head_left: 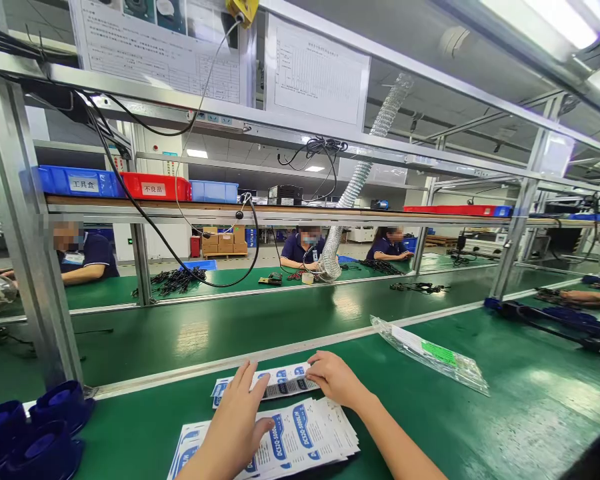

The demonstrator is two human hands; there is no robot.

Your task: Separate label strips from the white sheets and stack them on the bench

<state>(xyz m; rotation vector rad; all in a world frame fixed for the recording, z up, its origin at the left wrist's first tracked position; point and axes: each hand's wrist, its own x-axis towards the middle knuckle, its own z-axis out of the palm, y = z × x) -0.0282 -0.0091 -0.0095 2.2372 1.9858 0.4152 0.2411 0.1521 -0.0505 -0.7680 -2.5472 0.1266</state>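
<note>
A narrow printed label strip (286,387), white with blue logos and a dark band, lies on the green bench behind a fanned stack of label sheets (325,430). My right hand (337,379) pinches the strip's right end between thumb and fingers. Over the strip's left part and the stack rests my left hand (240,417), fingers stretched out and apart, palm down. It hides part of both. Blue print reading "DCS2Q-5000L/H" shows on the stacked sheets.
A clear plastic bag (433,353) with a green label lies to the right. Dark blue round parts (35,433) stand at the left front. A metal post (27,220) rises at left. Co-workers sit beyond the shelf (300,215), which carries red and blue bins (155,187).
</note>
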